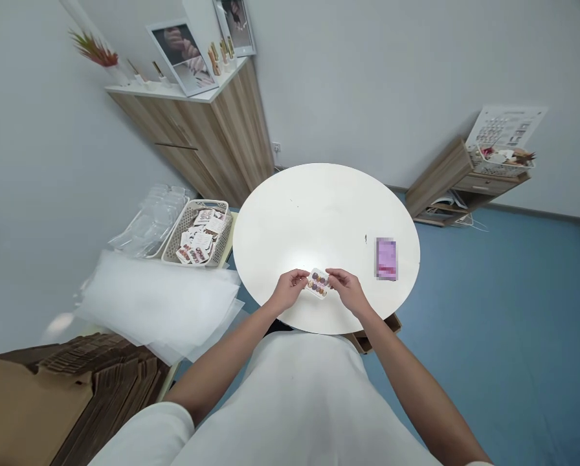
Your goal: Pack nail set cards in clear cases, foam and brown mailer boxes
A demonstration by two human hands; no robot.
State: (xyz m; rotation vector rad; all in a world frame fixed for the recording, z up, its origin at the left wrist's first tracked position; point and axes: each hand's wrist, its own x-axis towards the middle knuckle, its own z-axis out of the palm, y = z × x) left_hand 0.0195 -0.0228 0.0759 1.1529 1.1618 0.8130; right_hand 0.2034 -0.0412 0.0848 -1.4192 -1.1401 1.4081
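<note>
A small white card of press-on nails, with two rows of purple, yellow and brown pieces, is held over the near part of the round white table. My left hand pinches its left edge between thumb and fingers. On the opposite edge, my right hand grips the card the same way. Farther right on the tabletop lies a blurred purple rectangular item, apart from both hands.
Left of the table stands a white basket full of similar cards, beside clear plastic packaging. Translucent sheets and flattened cardboard lie nearer. A wooden cabinet is behind; a low shelf unit stands right.
</note>
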